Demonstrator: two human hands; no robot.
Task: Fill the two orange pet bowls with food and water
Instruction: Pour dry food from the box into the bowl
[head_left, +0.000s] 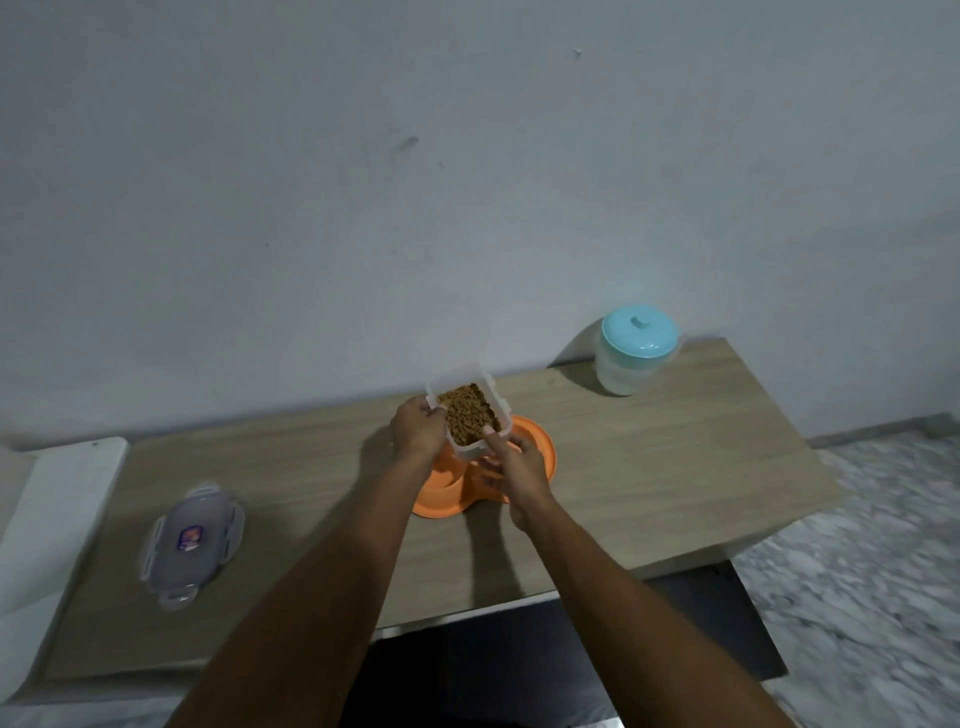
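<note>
A: What are the hands (421, 428) and the tub (467, 410) covering?

B: Most of the orange bowls (540, 452); only the rim at 3 o'clock and the base at 6 o'clock are showing, so their contents are staying hidden.

A: And the label on the lid (189, 540) at 9 o'clock?

B: Too small to read. The floor (857, 545) at 4 o'clock is blurring.

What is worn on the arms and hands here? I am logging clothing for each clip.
Nothing that shows: both forearms are bare up to the picture's lower edge, with no sleeves or gloves. The left hand and right hand show no watch, bracelet or ring, though the blur could hide a thin ring on the fingers.
</note>
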